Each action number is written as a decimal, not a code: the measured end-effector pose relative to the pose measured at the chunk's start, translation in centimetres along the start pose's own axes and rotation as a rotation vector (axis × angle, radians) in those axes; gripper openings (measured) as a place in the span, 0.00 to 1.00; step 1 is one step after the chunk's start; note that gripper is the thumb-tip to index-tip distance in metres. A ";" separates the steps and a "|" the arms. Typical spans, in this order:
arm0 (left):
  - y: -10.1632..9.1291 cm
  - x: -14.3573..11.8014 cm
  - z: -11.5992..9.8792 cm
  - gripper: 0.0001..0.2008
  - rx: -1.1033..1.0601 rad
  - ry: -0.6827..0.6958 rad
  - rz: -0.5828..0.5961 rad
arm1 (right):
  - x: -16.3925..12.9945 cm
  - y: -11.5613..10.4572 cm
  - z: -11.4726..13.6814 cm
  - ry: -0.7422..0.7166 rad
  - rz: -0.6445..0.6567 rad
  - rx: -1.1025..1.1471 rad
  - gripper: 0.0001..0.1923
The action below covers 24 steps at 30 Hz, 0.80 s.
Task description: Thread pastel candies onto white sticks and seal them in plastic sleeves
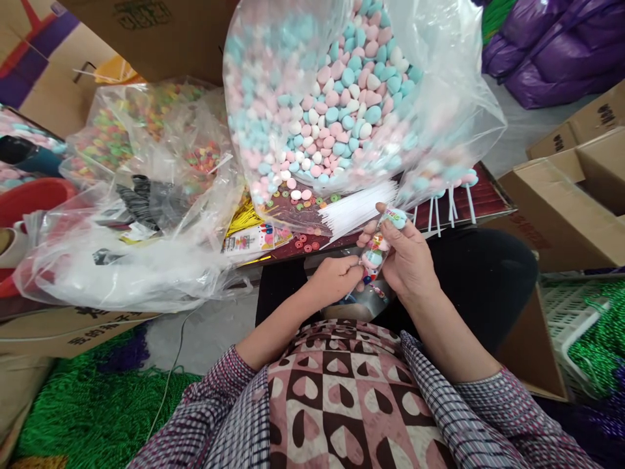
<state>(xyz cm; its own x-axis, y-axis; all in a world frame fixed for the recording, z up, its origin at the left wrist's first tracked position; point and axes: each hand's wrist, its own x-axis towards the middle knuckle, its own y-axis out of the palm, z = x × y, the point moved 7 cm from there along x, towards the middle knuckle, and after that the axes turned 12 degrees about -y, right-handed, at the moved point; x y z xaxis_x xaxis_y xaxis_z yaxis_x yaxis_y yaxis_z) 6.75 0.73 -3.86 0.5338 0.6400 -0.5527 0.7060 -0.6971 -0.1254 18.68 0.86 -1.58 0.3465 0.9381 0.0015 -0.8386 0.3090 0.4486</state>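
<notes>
Both hands [371, 267] grip a candy packet [378, 247] above a red tabletop [483, 195] among cardboard boxes [561, 208].

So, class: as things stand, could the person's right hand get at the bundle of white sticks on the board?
Probably yes. The right hand sits just below the white sticks with nothing between them, but it already holds a small candy packet, so its fingers are occupied.

At the centre of the frame, both hands, left hand [336, 277] and right hand [407, 257], hold a candy stick [378, 247]. Above them is a big clear bag of pastel candies [342, 98].
</notes>
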 end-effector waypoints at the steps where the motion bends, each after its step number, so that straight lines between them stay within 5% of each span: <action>1: -0.2 0.0 0.1 0.10 -0.016 0.003 -0.032 | 0.1 0.0 0.1 -0.004 0.005 -0.002 0.26; 4: -1.0 0.2 -0.1 0.12 -0.296 0.070 -0.088 | 0.4 -0.2 0.0 -0.009 0.011 0.006 0.25; 7: -3.2 0.0 -0.9 0.11 -0.460 0.246 -0.278 | -0.2 -0.2 -0.9 0.061 0.019 -0.033 0.24; 13: -5.9 -0.7 -2.4 0.11 -0.086 0.341 -0.611 | -2.9 1.3 -2.7 0.231 0.173 -0.175 0.21; 18: -5.5 -0.9 -2.7 0.11 0.030 0.367 -0.650 | -4.0 1.9 -3.8 0.318 0.233 -0.182 0.19; 24: -4.6 -0.8 -2.2 0.11 0.074 0.325 -0.603 | -3.3 0.8 -4.5 0.240 0.125 -0.228 0.19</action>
<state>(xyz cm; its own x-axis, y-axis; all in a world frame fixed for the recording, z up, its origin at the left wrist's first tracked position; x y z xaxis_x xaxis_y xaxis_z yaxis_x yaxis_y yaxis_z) 4.11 4.14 -1.00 0.1784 0.9793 -0.0952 0.8957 -0.2017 -0.3962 14.96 -1.32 -5.24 0.1495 0.9726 -0.1782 -0.9498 0.1913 0.2475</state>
